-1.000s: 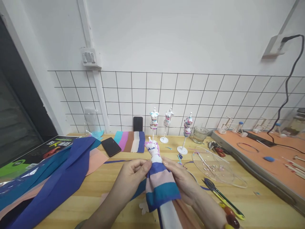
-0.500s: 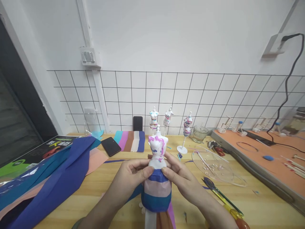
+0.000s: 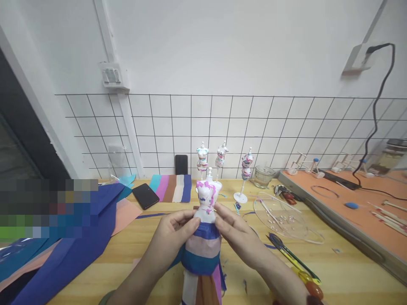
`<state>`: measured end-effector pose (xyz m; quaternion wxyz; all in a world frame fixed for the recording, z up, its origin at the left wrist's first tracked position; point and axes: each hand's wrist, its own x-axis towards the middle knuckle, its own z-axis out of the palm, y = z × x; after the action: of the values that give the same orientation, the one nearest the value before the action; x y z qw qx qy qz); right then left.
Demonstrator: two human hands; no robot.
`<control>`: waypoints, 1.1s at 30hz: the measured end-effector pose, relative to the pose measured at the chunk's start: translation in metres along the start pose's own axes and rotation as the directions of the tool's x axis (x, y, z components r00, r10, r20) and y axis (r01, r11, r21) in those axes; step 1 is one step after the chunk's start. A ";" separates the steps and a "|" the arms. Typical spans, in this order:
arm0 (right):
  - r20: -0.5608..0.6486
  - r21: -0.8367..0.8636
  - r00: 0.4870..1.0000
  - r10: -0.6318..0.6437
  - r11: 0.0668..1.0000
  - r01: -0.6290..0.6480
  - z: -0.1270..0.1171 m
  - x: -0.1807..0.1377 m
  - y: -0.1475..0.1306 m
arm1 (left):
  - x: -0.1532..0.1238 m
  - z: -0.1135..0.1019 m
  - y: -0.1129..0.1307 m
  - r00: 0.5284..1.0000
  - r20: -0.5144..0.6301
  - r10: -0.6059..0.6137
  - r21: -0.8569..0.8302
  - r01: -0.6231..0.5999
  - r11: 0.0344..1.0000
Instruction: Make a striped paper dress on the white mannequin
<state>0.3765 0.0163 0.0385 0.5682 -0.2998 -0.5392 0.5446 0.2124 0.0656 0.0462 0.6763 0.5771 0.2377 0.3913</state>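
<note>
Between my two hands is a small white dress form (image 3: 206, 197) splashed with pink and blue, upright with a slight tilt. A striped skirt (image 3: 202, 248) in blue, pale mauve and teal bands wraps its lower body. My left hand (image 3: 174, 231) is closed on the form's left side, thumb at the waist just above the skirt. Opposite it, my right hand (image 3: 237, 233) grips the other side, thumb at the skirt's top edge. The fingers behind the form are partly hidden. Below the skirt hang white, brown and pink strips (image 3: 205, 290).
Three similar dress forms (image 3: 246, 165) stand at the back. A striped sheet (image 3: 171, 188) and a black phone (image 3: 145, 195) lie left of them. Blue paper (image 3: 95, 228) spreads at left. Scissors (image 3: 294, 258), a clear tray (image 3: 280, 218) and an orange board (image 3: 337, 207) are at right.
The dress form has tilted, its skirt swinging to the left. Both hands keep their hold at the waist. The camera view has shifted a little.
</note>
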 end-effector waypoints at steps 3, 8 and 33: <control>0.006 -0.025 1.000 -0.027 0.999 0.028 0.006 0.002 0.000 | 0.000 0.000 -0.001 1.000 -0.016 -0.002 0.056 0.003 0.998; -0.053 -0.126 0.995 -0.080 0.989 0.073 0.009 0.002 0.000 | -0.001 0.000 -0.004 0.999 -0.043 0.029 0.159 -0.021 0.987; -0.264 0.167 0.948 0.178 0.976 -0.137 0.001 0.006 0.011 | 0.007 -0.003 -0.001 0.952 -0.190 -0.241 -0.386 0.153 0.910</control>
<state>0.3718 0.0237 0.0305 0.6132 -0.3728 -0.3869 0.5791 0.2146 0.0731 0.0460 0.7755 0.3634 0.2954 0.4233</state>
